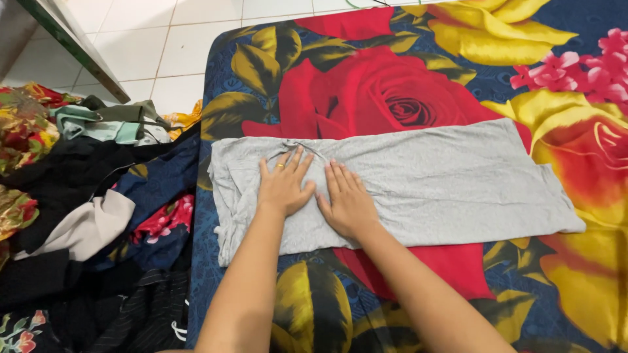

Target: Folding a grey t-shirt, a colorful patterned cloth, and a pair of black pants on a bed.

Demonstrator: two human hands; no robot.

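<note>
— What filled most of the view?

— A bed [392, 85] under a cover printed with big red and yellow roses on blue. To its left, on the white tiled floor [131, 46], sat a heap of clothes [78, 216], dark and floral pieces mixed.

— And the piece being worked?

— A grey garment [425, 183] lay spread flat across the bed, folded into a long band, bunched at its left end.

— The hands?

— Both lay flat and open on it, palms down, gripping nothing. The left hand [282, 186], with a ring, pressed near the bunched end; the right hand [348, 204] sat just beside it, thumbs nearly touching.

— How would that cloth handle?

— I judged it light, soft and limp, a thin knit that would sag and crease. Pinching it at an edge or corners would likely serve best.
</note>
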